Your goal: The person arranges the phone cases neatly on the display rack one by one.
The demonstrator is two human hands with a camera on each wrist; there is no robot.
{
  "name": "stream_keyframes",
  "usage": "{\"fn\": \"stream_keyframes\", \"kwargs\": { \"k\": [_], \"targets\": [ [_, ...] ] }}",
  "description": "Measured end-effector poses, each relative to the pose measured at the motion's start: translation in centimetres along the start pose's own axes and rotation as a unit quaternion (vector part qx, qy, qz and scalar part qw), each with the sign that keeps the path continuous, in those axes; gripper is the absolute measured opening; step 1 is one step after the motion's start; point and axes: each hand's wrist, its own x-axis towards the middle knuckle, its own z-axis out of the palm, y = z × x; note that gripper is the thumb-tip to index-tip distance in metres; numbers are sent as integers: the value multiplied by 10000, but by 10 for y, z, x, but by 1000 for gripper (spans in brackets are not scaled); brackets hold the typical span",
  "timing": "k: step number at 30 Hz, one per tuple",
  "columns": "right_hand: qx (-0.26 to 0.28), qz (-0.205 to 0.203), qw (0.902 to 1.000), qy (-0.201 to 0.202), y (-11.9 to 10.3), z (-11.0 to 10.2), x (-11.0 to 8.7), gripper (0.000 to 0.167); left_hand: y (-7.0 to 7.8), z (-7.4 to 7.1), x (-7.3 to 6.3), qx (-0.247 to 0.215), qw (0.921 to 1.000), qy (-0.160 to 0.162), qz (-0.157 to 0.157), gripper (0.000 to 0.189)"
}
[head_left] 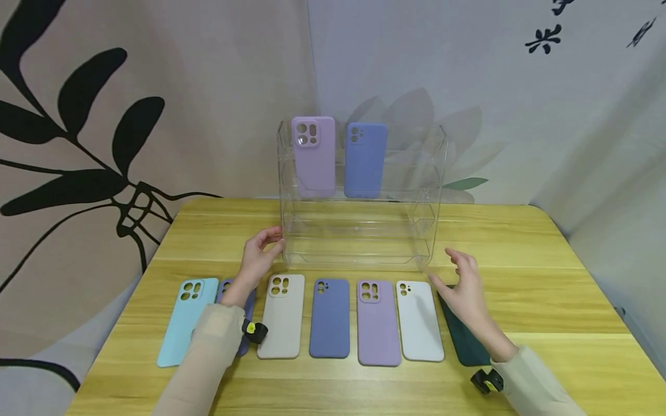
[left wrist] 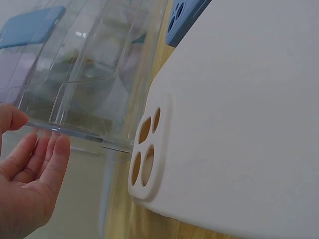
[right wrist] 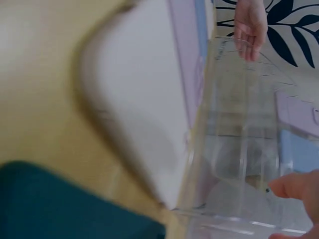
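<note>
Clear acrylic rack (head_left: 359, 231) stands upright between both hands — left hand (head_left: 260, 257) fingers relaxed at its corner, right hand (head_left: 463, 286) spread just off it.

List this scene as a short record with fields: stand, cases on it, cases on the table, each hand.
stand: clear acrylic rack, upright at the middle of the wooden table
cases on stand: lilac case and blue case, side by side on the top tier
cases on table: seven in a row in front of the rack
left hand: fingers at the rack's left front edge
right hand: open, near the rack's right front corner, above the dark green case
</note>
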Motion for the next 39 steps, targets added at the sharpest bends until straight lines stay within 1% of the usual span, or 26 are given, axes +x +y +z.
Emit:
{"fn": "stream_keyframes", "kwargs": {
  "k": [6,10,16,21,25,34,39],
  "targets": [
    [-226,560,9969,-508,9,-9,-21,57,1,0,-1,23,10000,-37,7,31],
    [-351,760,9935,-770,19,-14,-32,58,1,0,-1,-12,10000,-24,24,31],
    [-550,1056,9871,-1075,28,-19,-42,61,2,-1,-2,-12,10000,-25,45,31],
    [-688,1264,9799,-1380,32,-23,-46,63,1,-1,-1,-7,10000,-38,31,31],
    [-830,1333,9745,-1601,33,-26,-46,67,1,0,-2,-12,10000,-54,25,32],
    [-1141,1448,9637,-1930,31,-26,-44,75,2,-1,-2,-37,10000,-73,-4,32],
    [-1288,1654,9551,-2094,31,-25,-43,77,3,-1,-3,-1,10000,-64,15,32]
  ]
}}
